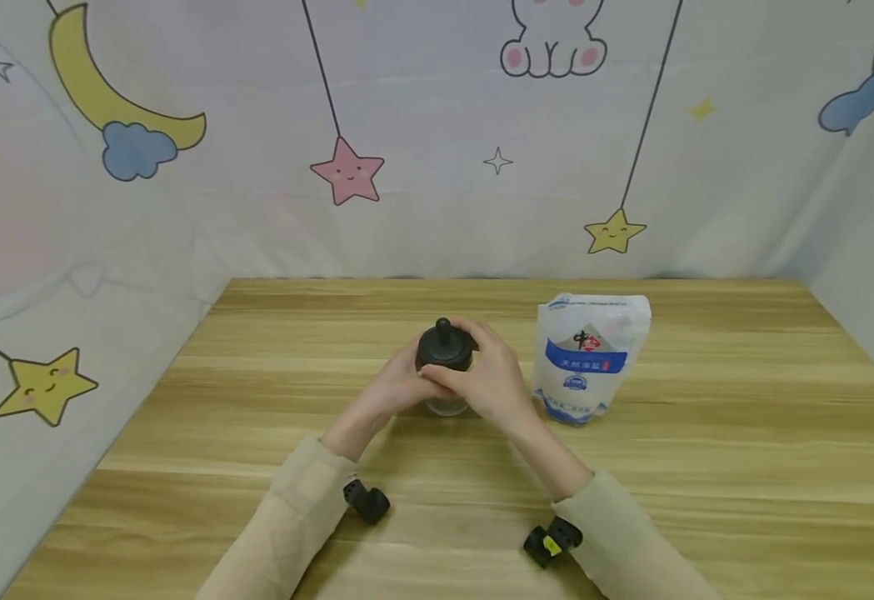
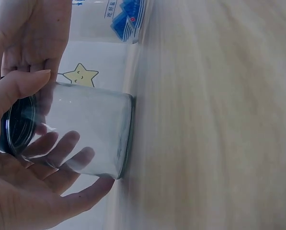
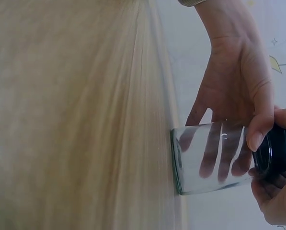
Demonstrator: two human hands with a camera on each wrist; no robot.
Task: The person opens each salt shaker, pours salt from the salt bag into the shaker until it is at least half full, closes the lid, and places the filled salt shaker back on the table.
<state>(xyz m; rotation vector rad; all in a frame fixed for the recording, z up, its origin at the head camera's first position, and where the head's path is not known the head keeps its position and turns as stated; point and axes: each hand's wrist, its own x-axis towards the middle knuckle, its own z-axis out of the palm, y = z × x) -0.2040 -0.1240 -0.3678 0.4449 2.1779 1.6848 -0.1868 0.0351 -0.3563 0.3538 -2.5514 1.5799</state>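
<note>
A clear glass jar (image 2: 97, 117) with a black knobbed lid (image 1: 444, 348) stands upright on the wooden table. My left hand (image 1: 392, 387) grips the jar, its fingers spread behind the glass and its thumb near the neck, as the right wrist view shows. Around the lid curl the fingers and thumb of my right hand (image 1: 498, 382), the knob rising above them. The lid sits on the jar's mouth; whether it is loose cannot be told. No contents show through the glass. To the right of my right hand, a white and blue salt pouch (image 1: 590, 354) stands upright.
The wood-grain table (image 1: 736, 417) reaches back to a pale cloth backdrop (image 1: 437, 225) printed with stars and moons. Black wrist cameras are strapped at both cream sleeves (image 1: 287, 517).
</note>
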